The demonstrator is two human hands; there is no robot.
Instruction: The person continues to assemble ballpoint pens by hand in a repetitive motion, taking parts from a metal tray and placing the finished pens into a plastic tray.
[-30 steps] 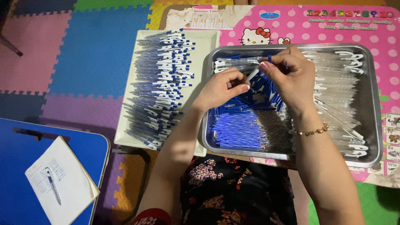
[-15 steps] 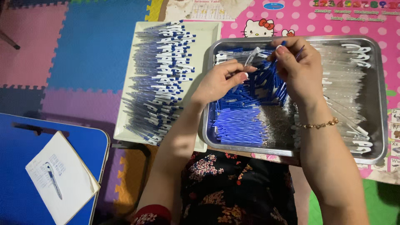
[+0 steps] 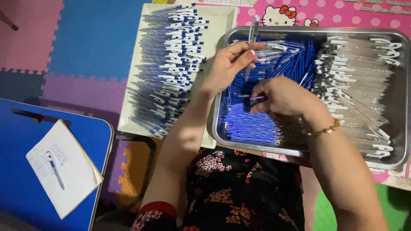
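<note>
Hiding blue refills, right hand (fingertips unseen).

Left hand fingers pinched; right hand palm-down, curled.

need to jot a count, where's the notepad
Head view, lower left: the notepad lies on the blue board with a pen on it, left of the person's left arm.

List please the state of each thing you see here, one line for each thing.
Left hand: holds a clear pen barrel upright.
Right hand: reaches into the blue refills.
Metal tray: filled with parts.
White tray: stacked with finished pens.
Notepad: closed, one pen lying on it.
</note>
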